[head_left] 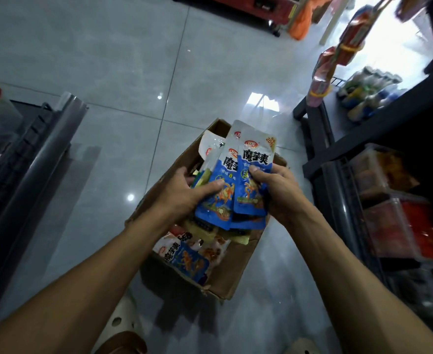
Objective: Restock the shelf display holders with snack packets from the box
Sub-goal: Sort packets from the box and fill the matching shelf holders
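Note:
An open cardboard box (238, 272) sits on the tiled floor below me, with loose snack packets (187, 254) inside. Above the box I hold a fanned stack of blue and white snack packets (246, 159) with both hands. My left hand (184, 192) grips the left packets, thumb across their fronts. My right hand (276, 190) grips the right packets, thumb on the front one. The clear display holders (386, 223) on the dark shelf at the right hold red and orange packets.
A dark shelf unit (31, 159) with a clear rail stands on the left. The right shelf rack (338, 139) carries bottles (368, 90) and hanging packets (338, 54). Glossy grey floor tiles (133, 72) stretch ahead. A red stand (258, 8) stands far back.

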The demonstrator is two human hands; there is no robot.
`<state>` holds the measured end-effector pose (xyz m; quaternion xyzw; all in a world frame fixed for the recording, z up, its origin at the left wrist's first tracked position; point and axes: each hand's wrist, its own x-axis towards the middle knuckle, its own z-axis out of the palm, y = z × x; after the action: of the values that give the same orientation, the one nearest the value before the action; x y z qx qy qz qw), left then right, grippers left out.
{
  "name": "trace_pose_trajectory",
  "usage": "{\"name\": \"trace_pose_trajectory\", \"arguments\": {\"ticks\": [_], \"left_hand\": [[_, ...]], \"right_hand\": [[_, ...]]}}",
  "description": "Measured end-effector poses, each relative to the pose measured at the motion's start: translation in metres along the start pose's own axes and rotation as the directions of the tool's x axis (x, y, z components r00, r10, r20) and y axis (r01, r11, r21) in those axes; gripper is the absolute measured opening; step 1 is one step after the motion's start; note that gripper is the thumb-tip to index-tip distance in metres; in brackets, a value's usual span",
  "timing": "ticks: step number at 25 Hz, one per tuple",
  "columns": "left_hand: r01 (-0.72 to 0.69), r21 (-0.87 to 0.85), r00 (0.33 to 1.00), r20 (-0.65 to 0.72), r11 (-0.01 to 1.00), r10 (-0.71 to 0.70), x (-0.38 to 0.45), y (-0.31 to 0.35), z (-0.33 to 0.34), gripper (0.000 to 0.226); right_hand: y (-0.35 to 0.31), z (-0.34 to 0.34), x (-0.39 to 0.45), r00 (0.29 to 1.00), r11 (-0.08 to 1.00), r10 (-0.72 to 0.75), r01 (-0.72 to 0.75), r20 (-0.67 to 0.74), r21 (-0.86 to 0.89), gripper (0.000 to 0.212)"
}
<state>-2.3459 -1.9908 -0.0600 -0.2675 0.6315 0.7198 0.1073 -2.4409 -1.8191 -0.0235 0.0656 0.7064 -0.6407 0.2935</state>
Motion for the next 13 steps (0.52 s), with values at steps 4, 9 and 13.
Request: {"name": "trace_pose_trajectory", "arguments": {"ticks": [4, 9, 13], "left_hand": [[0.304, -0.386, 0.83, 0.556, 0.871, -0.043, -0.024, 0.018, 0.006, 0.054], [0.292, -0.453, 0.814, 0.58, 0.843, 0.029, -0.045, 0.029, 0.037, 0.047], [0.173, -0.464, 0.857, 0.505, 0.869, 0.099, -0.061, 0.04, 0.059, 0.05]], "right_hand": [[-0.017, -0.003, -0.031, 0.993, 1.0, -0.007, 0.006, 0.119, 0.011, 0.012], [-0.026, -0.008, -0.062, 0.99, 0.993, -0.112, 0.114, 0.08, -0.014, 0.01], [-0.037, -0.023, -0.088, 0.978, 0.976, -0.206, 0.207, 0.012, -0.068, 0.014]]}}
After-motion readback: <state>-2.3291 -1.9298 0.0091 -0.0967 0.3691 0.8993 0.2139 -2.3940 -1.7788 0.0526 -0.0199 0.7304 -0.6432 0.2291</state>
